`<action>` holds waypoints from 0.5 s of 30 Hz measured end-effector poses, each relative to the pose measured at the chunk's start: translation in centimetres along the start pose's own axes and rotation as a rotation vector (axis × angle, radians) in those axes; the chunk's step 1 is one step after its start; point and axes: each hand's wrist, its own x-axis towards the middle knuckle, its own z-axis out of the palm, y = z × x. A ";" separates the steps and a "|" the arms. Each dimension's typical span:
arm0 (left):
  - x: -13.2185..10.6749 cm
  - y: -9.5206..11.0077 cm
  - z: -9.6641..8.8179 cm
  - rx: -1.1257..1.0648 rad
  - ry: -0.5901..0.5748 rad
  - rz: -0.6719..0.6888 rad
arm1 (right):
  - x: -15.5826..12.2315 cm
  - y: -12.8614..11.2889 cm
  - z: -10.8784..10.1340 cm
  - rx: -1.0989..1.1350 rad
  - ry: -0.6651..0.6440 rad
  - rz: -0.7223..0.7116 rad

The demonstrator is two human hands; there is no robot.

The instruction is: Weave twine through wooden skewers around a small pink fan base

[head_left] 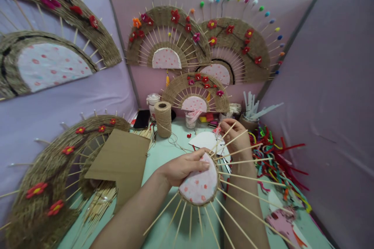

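Observation:
My left hand (187,167) grips a half-round fan frame (201,183) by its flat side, thumb on the white face with small red flowers. Thin wooden sticks (242,160) fan out from the curved edge, which has a narrow band of twine around it. My right hand (236,136) is raised behind the upper sticks, fingers pinched together; what they hold, if anything, is hidden. A loose strand of twine (178,144) runs from the twine spool (163,120) towards the frame. Behind the hands lies a white paper piece (204,141), partly covered.
Finished twine fans (175,15) with felt flowers hang on the walls. Brown cardboard (122,163) and bundled sticks (99,202) lie at left, a dark phone (142,119) behind. Coloured pipe cleaners (274,155) and a pot of glue sticks (251,118) are at right.

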 end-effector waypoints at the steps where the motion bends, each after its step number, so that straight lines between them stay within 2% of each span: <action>1: 0.0 0.0 0.1 -0.006 -0.008 -0.005 | 0.0 0.5 0.6 -0.031 -0.014 -0.001; 8: 0.1 -0.3 0.4 -0.032 -0.022 0.036 | -1.2 3.1 5.6 -0.118 -0.285 0.027; 15: 0.0 -0.1 0.0 -0.049 -0.029 0.041 | -1.7 3.0 6.4 -0.178 -0.524 0.077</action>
